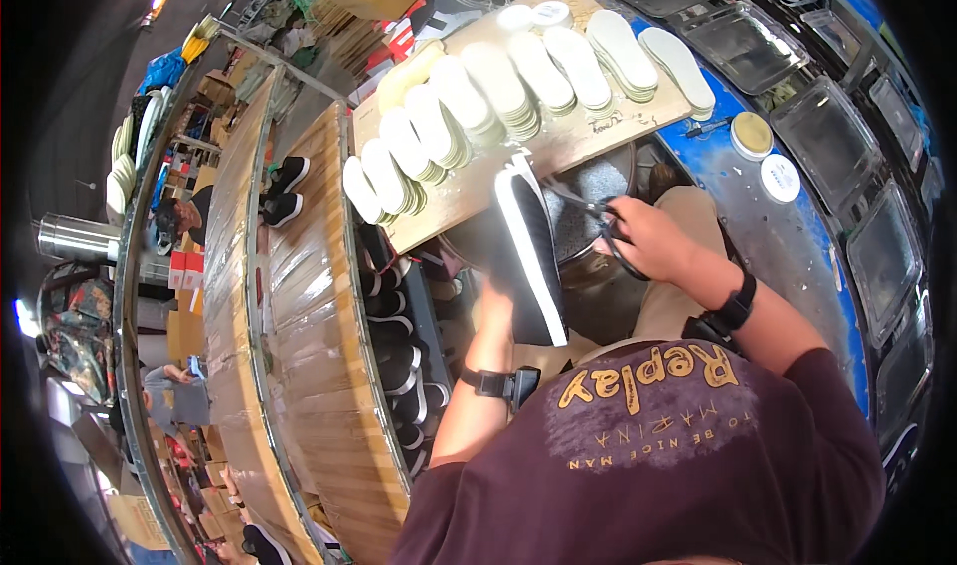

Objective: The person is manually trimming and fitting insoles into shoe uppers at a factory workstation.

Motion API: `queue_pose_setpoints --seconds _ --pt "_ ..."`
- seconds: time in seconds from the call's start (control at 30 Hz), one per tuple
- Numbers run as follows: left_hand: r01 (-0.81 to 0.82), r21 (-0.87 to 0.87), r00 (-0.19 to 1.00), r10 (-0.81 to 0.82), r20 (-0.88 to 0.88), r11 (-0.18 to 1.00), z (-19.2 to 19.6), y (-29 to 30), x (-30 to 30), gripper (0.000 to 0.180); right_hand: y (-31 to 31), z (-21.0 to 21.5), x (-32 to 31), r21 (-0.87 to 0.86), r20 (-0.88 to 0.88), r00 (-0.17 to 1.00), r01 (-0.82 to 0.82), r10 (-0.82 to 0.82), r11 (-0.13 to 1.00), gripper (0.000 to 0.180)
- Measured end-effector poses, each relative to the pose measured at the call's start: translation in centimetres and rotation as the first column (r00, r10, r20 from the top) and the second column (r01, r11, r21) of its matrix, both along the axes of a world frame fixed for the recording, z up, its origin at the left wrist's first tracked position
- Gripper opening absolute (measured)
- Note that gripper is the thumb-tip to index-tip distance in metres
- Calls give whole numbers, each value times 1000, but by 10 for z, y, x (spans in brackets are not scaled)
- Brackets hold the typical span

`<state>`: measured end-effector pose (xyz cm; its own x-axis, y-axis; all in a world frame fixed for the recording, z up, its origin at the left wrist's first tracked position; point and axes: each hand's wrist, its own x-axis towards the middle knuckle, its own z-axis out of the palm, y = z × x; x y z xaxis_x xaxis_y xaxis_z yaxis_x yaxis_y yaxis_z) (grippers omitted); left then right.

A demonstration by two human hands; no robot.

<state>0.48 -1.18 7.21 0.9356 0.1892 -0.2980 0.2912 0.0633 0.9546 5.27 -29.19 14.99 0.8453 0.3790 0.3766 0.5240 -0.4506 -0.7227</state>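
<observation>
My left hand point(495, 304) is wrapped round a black shoe point(525, 241) with a white sole edge, held upright over my lap; the shoe hides most of its fingers. A pair of scissors point(610, 228) with black handles is in my right hand point(653, 241), its fingers through the loops. The blades point left toward the upper part of the shoe; whether they touch it I cannot tell. Beyond the hands, several stacks of pale insoles point(498, 78) lie in rows on a board point(439, 221).
Round containers point(752, 134) stand on the blue worn bench point(797, 228) at the right, beside a rack of dark clear-topped trays point(825, 126). To the left, a wooden-slatted rack point(319, 336) runs along, with black shoes point(285, 192) on it and more below point(399, 361). Other people are farther off.
</observation>
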Motion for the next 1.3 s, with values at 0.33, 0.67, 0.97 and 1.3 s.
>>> queue_pose_setpoints --seconds 0.33,0.67,0.97,1.3 --pt "-22 -164 993 2 -120 986 -34 30 -26 27 20 -1 8 -334 -351 933 -42 -82 942 49" --pt "-78 -521 993 19 -117 850 -31 29 -24 37 3 -19 4 -506 -196 964 56 -178 861 53" --pt "-195 -626 981 136 -140 755 -41 51 -11 46 -205 -91 -103 -775 -133 631 415 -764 477 34" --pt "-33 718 957 -185 222 695 -30 -19 72 22 -317 -104 -172 -953 -200 338 150 -920 262 38"
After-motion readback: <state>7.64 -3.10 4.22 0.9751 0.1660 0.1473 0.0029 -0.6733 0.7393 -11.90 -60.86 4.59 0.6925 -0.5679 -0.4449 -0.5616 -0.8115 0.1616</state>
